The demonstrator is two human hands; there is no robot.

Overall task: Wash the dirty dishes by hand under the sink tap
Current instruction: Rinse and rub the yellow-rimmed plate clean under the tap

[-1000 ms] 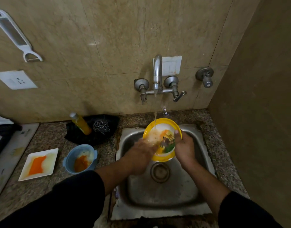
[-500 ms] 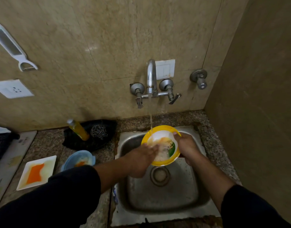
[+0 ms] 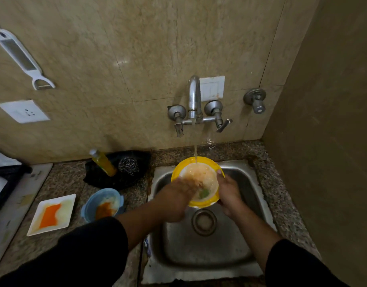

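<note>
While water (image 3: 195,152) runs from the tap (image 3: 194,96) at the middle of the frame, it lands on the upper part of a yellow plate (image 3: 201,177) held over the back of the steel sink (image 3: 199,255), above the drain (image 3: 203,221). The right hand (image 3: 229,193) grips the plate's right edge, thumb hooked over the rim. The left hand (image 3: 174,200) lies on the plate's inner face with its fingers laid out over the surface; they are blurred, and nothing is held in them. Orange-tinged water covers the white centre of the plate, and a green patch shows near its lower edge.

Left of the sink, on the speckled table (image 3: 64,179), stand a blue bowl (image 3: 91,201) with orange and white leftovers and, further left, a white square plate (image 3: 68,200) smeared orange. Behind them, against the wall, a bottle (image 3: 103,162) of yellow liquid leans on a black cloth (image 3: 116,181) that also carries a steel scrubber (image 3: 128,165). At the upper left of the frame a white peeler (image 3: 23,59) hangs on the tiled wall above a socket (image 3: 24,111).
</note>
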